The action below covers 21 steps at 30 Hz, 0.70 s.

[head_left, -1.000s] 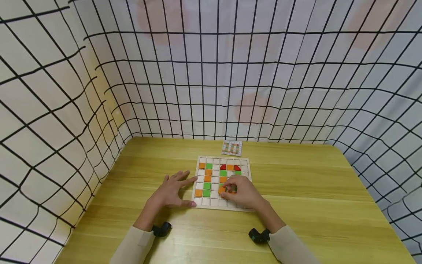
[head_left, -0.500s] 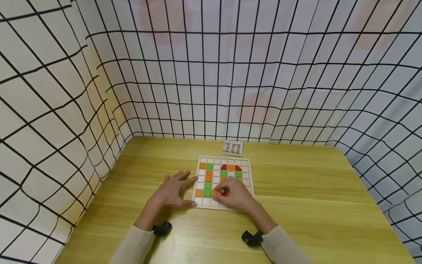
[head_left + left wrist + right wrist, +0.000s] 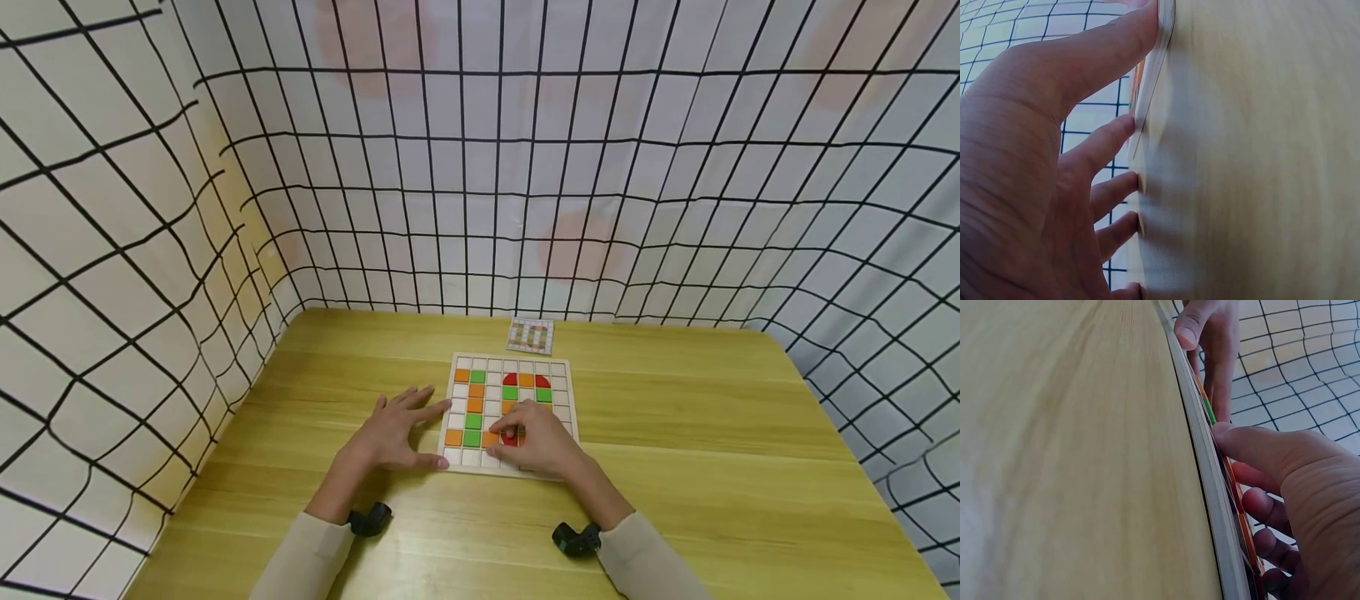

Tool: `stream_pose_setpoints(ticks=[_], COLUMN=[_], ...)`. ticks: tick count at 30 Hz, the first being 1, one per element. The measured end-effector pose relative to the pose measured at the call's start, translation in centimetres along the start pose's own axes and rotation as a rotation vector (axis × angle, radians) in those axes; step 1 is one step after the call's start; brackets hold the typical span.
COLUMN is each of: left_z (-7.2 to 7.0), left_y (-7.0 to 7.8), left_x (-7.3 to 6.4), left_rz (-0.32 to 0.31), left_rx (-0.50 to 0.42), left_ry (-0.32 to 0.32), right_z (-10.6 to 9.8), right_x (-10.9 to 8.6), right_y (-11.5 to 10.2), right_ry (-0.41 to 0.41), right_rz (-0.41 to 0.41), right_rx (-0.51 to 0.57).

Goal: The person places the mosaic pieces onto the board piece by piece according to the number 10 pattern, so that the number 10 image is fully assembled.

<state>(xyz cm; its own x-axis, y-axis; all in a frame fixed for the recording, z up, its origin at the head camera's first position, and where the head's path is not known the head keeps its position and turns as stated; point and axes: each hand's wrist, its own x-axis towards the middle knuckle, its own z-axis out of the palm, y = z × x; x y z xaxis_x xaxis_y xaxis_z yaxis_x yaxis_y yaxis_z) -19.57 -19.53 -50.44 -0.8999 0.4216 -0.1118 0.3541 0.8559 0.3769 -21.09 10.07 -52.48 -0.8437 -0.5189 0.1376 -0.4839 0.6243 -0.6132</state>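
Note:
A pale wooden grid board (image 3: 467,457) lies flat on the table, partly filled with orange and green square tiles and red rounded pieces (image 3: 511,380). My right hand (image 3: 542,437) reaches over its lower middle, thumb and index finger pinching an orange square tile (image 3: 490,439) that sits beside a green tile (image 3: 472,438). The other right fingers are curled, covering part of the board. My left hand (image 3: 388,433) lies spread at the board's left side, thumb and index fingertips right at its edge (image 3: 1165,37).
A small printed card (image 3: 530,336) with a coloured grid pattern lies behind the board. Black-lined white curtains (image 3: 480,167) surround the back and sides of the wooden table (image 3: 675,417). Each wrist wears a black device (image 3: 576,540).
My right hand has moved left with the orange tile, bringing it down next to the green tile in the lower row. My left hand has stayed in place.

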Motion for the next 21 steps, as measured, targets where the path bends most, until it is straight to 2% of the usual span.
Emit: stream_pose_setpoints(ticks=[5, 9, 12, 14, 17, 21], left_z=[0.1, 0.1, 0.1, 0.1, 0.2, -0.9], left_y=[0.0, -0.1, -0.3, -0.4, -0.7, -1.1], left_x=[-0.1, -0.3, -0.5, -0.6, -0.8, -1.5], left_rz=[0.001, -0.007, -0.018, -0.029, -0.030, -0.013], left_rx=[-0.005, -0.010, -0.023, -0.023, -0.003, 0.021], left_ry=[-0.003, -0.002, 0.012, 0.032, 0.090, 0.183], right_z=[-0.1, -0.4, -1.2, -2.0, -4.3, -9.0], right_x=[-0.2, -0.3, -0.3, -0.6, -1.6, -4.1], right_y=[0.2, 0.5, 0.7, 1.0, 1.9, 4.2], right_ry=[-0.018, -0.034, -0.044, -0.043, -0.040, -0.023], right_rz=[-0.022, -0.034, -0.043, -0.047, -0.044, -0.002], right_rx=[0.037, 0.122, 0.210, 0.224, 0.157, -0.020])
